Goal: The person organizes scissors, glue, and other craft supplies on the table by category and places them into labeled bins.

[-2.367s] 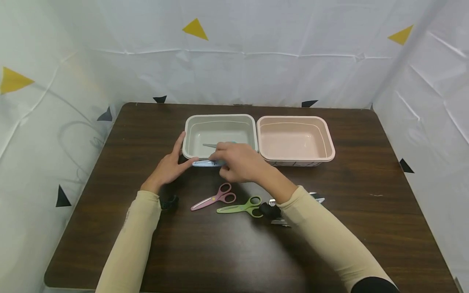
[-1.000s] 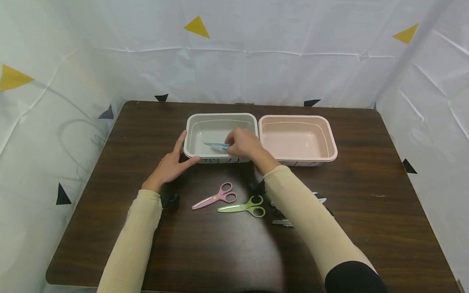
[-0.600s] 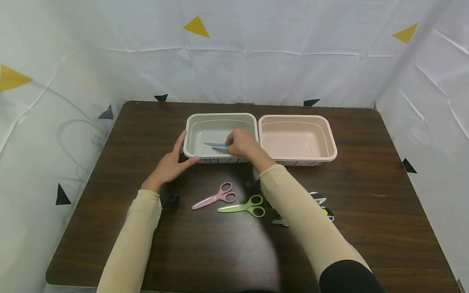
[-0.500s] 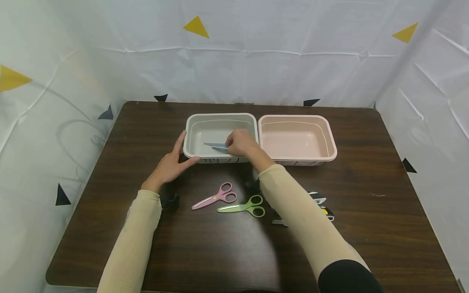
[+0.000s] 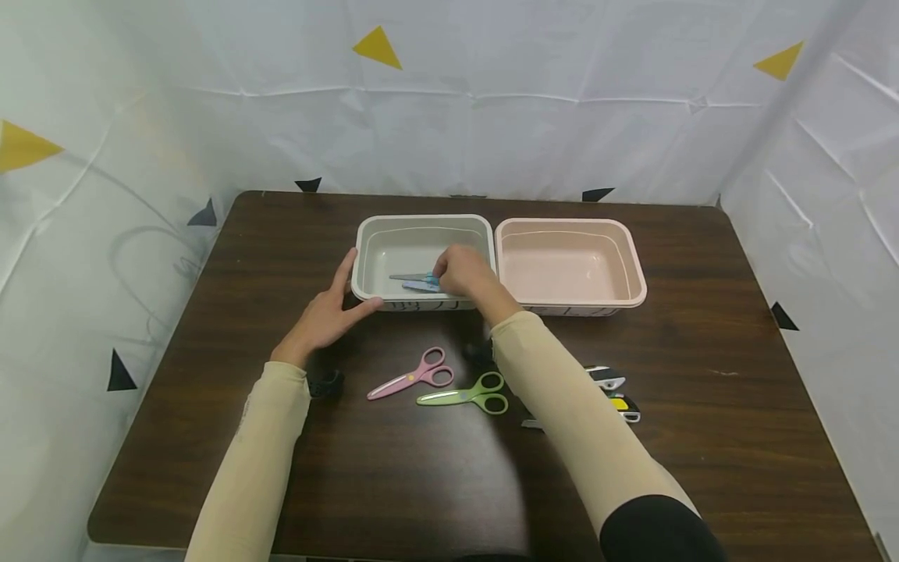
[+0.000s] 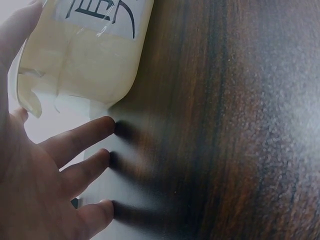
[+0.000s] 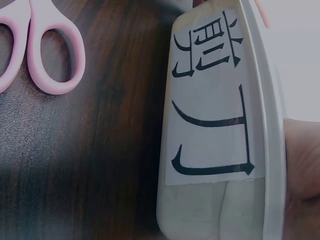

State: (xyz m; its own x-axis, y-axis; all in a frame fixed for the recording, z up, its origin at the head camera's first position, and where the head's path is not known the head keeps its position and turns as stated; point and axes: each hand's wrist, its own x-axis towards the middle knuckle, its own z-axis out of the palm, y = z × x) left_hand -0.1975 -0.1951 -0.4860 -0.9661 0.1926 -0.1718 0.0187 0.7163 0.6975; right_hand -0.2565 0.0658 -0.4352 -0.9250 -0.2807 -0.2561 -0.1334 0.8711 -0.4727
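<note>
My right hand (image 5: pixel 465 273) reaches into the grey bin (image 5: pixel 421 223), its fingers curled at the handle end of light-blue scissors (image 5: pixel 420 286); the handles are hidden behind the hand. Beside them in the bin lie teal-handled scissors (image 5: pixel 407 276) with a grey blade. In the right wrist view, part of that hand (image 6: pixel 30 175) is not shown, but my left hand spreads straight fingers by the bin in the left wrist view. The head view has the left hand (image 5: pixel 316 320) with thumb and a finger against the bin's left corner. A paper label (image 7: pixel 212 100) with black characters covers the bin's front.
A pink bin (image 5: pixel 570 303) stands right beside the grey one. Pink scissors (image 5: pixel 414 376) and green scissors (image 5: pixel 467 396) lie on the dark wooden table (image 5: pixel 393 484). Box cutters (image 5: pixel 623 406), partly behind the right sleeve, lie farther right.
The right hand has carried the light-blue scissors from the bin's front rim down into the bin, where they now lie lower and flatter. The left hand stays at the corner.
</note>
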